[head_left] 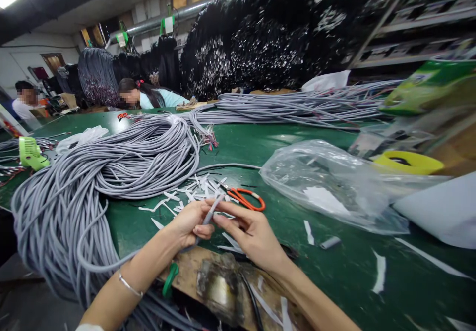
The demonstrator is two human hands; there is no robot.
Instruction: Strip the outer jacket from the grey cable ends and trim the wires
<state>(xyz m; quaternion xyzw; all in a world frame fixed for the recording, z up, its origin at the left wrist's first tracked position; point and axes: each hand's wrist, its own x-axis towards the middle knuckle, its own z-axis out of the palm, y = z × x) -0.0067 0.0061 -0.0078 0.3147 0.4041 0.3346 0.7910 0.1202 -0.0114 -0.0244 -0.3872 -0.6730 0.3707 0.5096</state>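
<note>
My left hand (190, 223) is closed around a grey cable (211, 214) close to its end, which points up and to the right. At that end, the thumb and fingers of my right hand (256, 233) pinch the cable. A pale strip or inner layer seems to show at the tip, but it is too small to make out. Just beyond my hands lie orange-handled scissors (247, 198), partly hidden by my right fingers, and many scraps of white strip (203, 186). Below my hands is a worn wooden block (193, 264) with a green clip (170, 279) at its left.
A large bundle of grey cables (145, 157) fills the left, hanging over the edge of the green table (353, 266). A clear plastic bag (316, 177) and a yellow ring (409, 162) are at right. More cables (290, 105) lie behind. Two people sit across the table.
</note>
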